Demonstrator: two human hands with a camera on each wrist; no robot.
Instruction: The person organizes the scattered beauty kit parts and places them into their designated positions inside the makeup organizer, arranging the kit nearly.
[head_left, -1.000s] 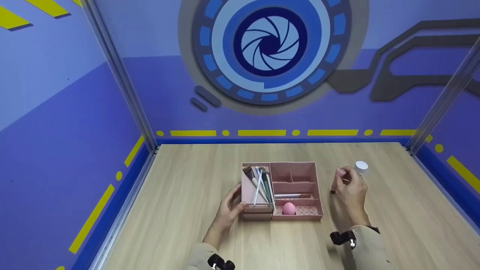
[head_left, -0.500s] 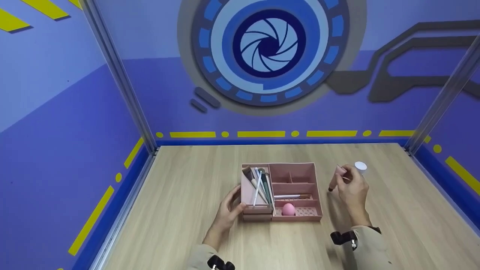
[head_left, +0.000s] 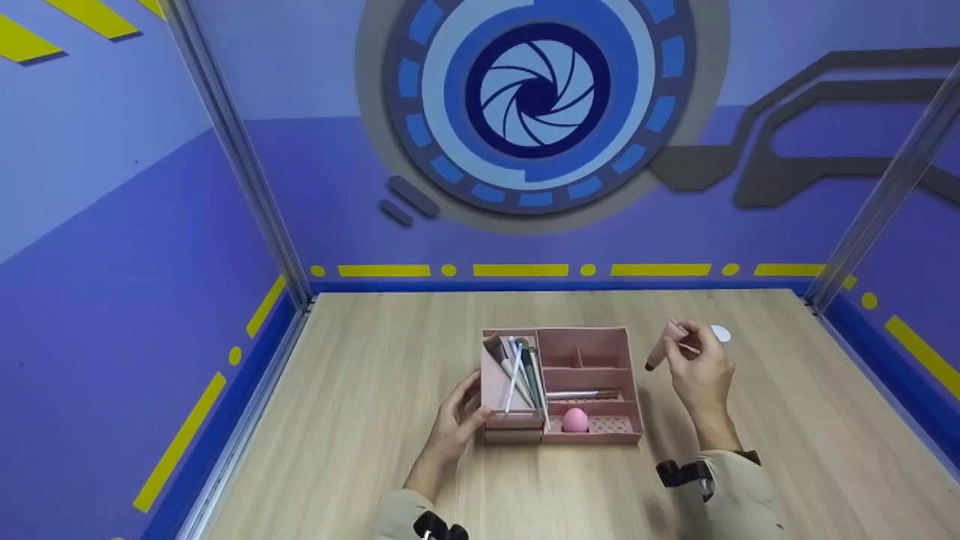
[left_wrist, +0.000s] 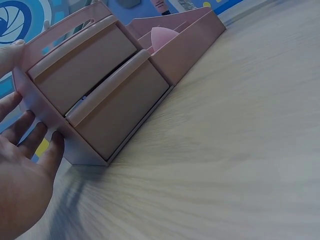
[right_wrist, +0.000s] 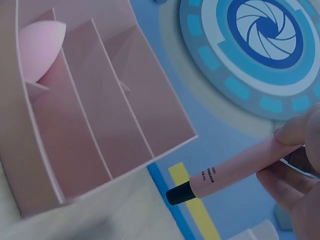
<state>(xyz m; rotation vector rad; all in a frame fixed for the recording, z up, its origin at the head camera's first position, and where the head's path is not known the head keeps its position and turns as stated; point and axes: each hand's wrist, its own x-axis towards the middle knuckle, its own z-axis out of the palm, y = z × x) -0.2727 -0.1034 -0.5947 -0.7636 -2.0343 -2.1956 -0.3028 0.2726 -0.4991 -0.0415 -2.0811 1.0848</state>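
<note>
A pink cosmetics organizer (head_left: 589,439) stands on the table, with makeup brushes (head_left: 531,371) in its left top compartment. My left hand (head_left: 448,424) rests against its left side, fingers fairly straight along the wall and thumb at the upper front corner. To the right of the organizer, my right hand (head_left: 701,367) pinches a pink squeeze tube (right_wrist: 235,167) above the table. Its black cap (right_wrist: 180,193) points down and left toward the organizer, apart from it. A pink makeup sponge (head_left: 575,420) sits in the front right compartment.
A white-topped container (head_left: 721,333) stands behind my right hand, partly hidden. Slim pens or brushes (head_left: 581,394) lie in the organizer's middle right compartment. Two drawers (left_wrist: 120,107) face front on its left part. Printed walls (head_left: 412,135) enclose the wooden table (head_left: 360,375).
My right hand has lifted the tube slightly and moved it left toward the organizer, swinging its cap end outward. The left hand stays in place at the organizer's side.
</note>
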